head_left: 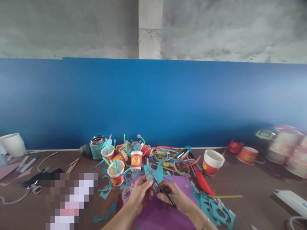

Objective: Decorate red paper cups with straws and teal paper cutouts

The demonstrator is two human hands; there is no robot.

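Observation:
My left hand (141, 193) pinches a piece of light blue paper (158, 171) between thumb and fingers. A drawn outline shows on the paper, though its detail is too small to read. Dark-handled scissors (170, 199) are in my right hand (174, 194), and their blades lie against the paper beside my left fingertips. Both hands are above a purple sheet (153, 218). Close to my left wrist lies a clear tape roll (123, 195). Red and white paper cups (136, 162) with blue and green strips and small blue discs stand just beyond my hands.
Blue paper scraps (217, 209) lie right of the purple sheet. Behind are a loose pile of pens and strips (168, 164), a red pouch (203, 182) and a paper cup (213, 161). A teal flask (96, 148) stands back left. A blue panel (153, 102) borders the table.

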